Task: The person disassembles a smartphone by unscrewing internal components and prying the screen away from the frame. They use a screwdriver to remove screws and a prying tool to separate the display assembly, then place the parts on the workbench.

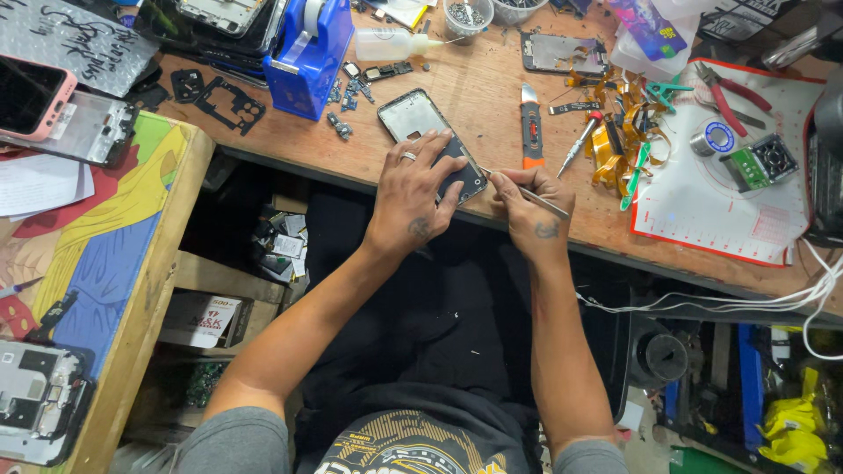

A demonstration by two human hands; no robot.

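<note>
Head view, reading from the left: we see a pink-cased phone on the painted side table, then a blue plastic tape dispenser at the back of the wooden worktop. Near the front edge lies the thing under our hands, a thin dark phone frame with a pale inner plate, lying flat and angled. Our left hand rests on its lower part, fingers spread and pressing it down, not closed around anything. Our right hand pinches slim metal tweezers, their tip meeting the frame's lower right corner. We judge the frame light, stiff but easily bent or scratched, and slippery on wood, so it is best held flat by its edges. Further right lie an orange-handled knife, a small screwdriver, tangled yellow ribbon strips and red-handled pliers on a white mat.
</note>
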